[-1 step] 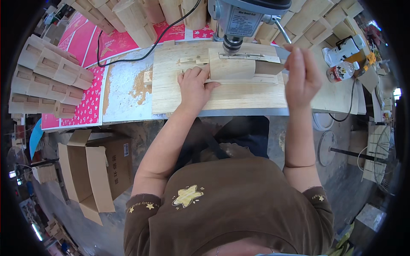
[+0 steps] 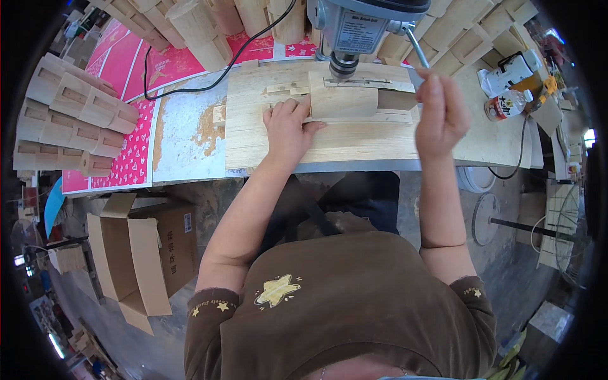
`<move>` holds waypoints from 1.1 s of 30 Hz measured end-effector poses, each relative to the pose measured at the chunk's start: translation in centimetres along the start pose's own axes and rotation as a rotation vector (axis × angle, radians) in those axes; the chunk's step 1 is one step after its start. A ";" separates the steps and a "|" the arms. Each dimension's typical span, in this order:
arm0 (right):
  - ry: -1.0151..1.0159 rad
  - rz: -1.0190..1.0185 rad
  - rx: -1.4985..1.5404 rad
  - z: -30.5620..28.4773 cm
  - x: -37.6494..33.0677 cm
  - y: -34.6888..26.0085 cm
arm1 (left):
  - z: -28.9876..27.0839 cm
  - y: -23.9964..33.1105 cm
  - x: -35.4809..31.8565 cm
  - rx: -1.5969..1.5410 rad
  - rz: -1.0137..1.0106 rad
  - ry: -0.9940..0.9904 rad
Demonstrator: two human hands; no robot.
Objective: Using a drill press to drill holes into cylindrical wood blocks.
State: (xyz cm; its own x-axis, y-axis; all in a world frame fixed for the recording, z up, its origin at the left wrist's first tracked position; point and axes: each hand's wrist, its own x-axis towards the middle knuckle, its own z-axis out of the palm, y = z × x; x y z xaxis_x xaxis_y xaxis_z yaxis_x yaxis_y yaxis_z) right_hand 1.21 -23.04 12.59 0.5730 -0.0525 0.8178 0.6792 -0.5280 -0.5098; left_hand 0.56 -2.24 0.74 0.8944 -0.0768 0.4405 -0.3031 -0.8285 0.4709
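A pale wooden block with a rounded face lies under the chuck of a small bench drill. A slot shows along its upper side, below the drill. My left hand holds the block at its left end, with the thumb along the near edge and the fingers bent on the board. At the right, my right hand is closed round the end of the drill's metal feed lever. Beneath the block is a flat wooden board with thin strips fixed on it.
Slotted wooden pieces are stacked at the left and behind the drill. A black cable crosses the table. On the right stand a bottle and a white jug. An open cardboard box sits on the floor at the left.
My right hand has shifted slightly left, and the lever's end with it. My left hand and the block have stayed in place.
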 end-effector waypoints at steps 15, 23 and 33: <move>0.019 -0.132 -0.042 0.1 8.1 -0.7 | -0.1 -0.8 -0.5 0.000 -0.024 0.006; -0.036 -0.118 -0.350 2.5 16.7 5.5 | 0.4 0.3 1.6 -0.369 -0.204 -0.096; -0.811 -0.057 -0.375 -1.8 -0.4 9.4 | 0.8 -0.2 1.6 -0.540 -0.168 -0.053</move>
State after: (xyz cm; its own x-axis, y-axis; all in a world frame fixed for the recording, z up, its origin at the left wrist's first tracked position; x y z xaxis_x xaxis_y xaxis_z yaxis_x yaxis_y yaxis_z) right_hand 6.49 -29.51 7.97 0.7877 0.5223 0.3267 0.6033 -0.7612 -0.2378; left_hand 2.30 -2.65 0.72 0.9559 -0.0077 0.2936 -0.2681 -0.4314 0.8614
